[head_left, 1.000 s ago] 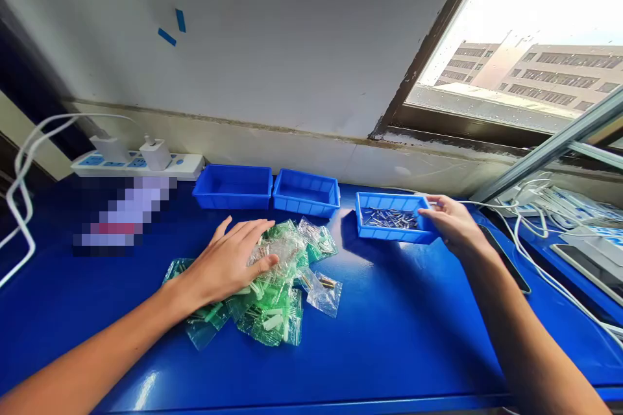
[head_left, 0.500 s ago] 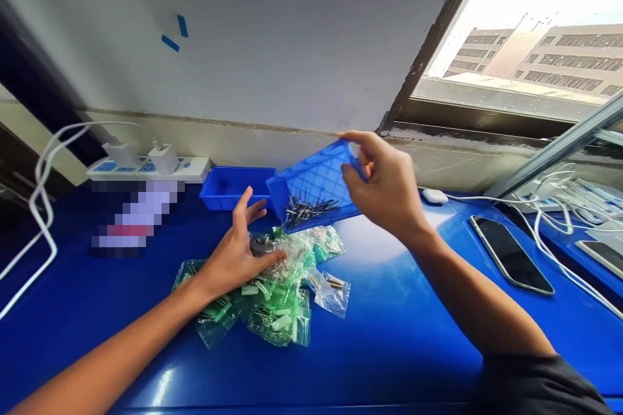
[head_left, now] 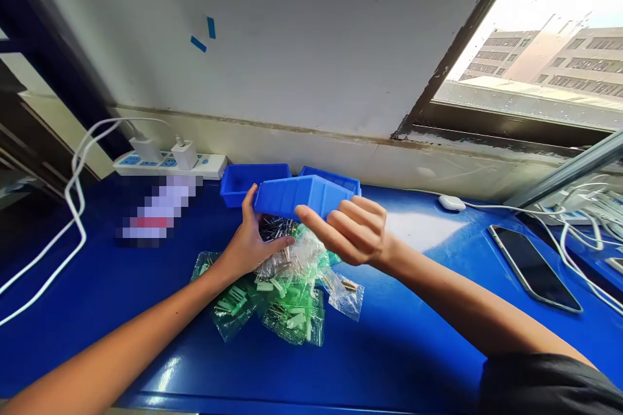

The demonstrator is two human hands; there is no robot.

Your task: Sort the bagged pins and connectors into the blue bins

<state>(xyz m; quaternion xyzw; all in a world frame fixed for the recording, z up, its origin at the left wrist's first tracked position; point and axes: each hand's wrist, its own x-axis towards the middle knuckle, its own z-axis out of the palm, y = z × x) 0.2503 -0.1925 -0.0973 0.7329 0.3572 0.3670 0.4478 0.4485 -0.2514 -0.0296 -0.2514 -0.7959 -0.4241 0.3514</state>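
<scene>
My right hand (head_left: 353, 230) grips a blue plastic bin (head_left: 287, 198) by its right end. The bin is tipped over, its outer base and side turned toward me, and its inside is hidden. Dark metal pins (head_left: 277, 227) show below its lower edge, on top of a heap of small plastic bags (head_left: 292, 301). Some bags are green with white pieces inside; a clear bag (head_left: 346, 292) lies at the heap's right edge. My left hand (head_left: 248, 240) is at the heap's left, thumb and index finger spread, fingertip close to the bin's left end. Whether it touches the bin I cannot tell.
Two more blue bins (head_left: 233, 189) stand against the wall, the right one partly hidden. A white power strip (head_left: 209, 167) with chargers and cables is at the back left. A phone (head_left: 533, 266), a white earphone case (head_left: 451, 203) and tangled cables lie on the right.
My right hand has turned the bin over toward me; the pins that were inside now show below it on the heap. Another bin behind it has come into view. The camera view has shifted left.
</scene>
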